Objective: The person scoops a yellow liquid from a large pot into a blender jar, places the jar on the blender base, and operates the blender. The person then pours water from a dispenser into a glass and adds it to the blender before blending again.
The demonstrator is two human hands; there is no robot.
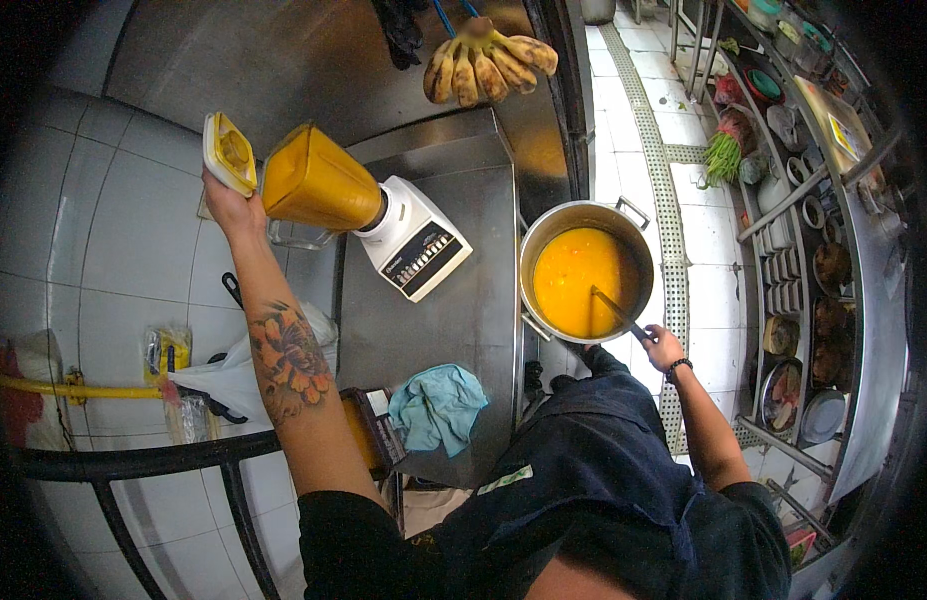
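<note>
My left hand [234, 206], at the upper left, holds the blender's lid [230, 154], with its yellowish inner side showing. Just right of the lid, the blender jar [321, 180] full of orange-yellow liquid stands on its white blender base [414, 240]. My right hand [663, 348] grips the dark handle of a utensil [621, 309], whose lower end is hidden in the orange liquid [576, 277] of a deep metal pot [534, 225]. The pot has two side handles and stands right of the steel counter [463, 322].
A crumpled blue cloth [438, 409] and a box [373, 427] lie at the counter's near end. Bananas [489, 67] hang above its far end. A black rail [155, 460] runs at lower left. Shelves [801, 225] with dishes and food stand right, beyond a tiled floor with a drain strip.
</note>
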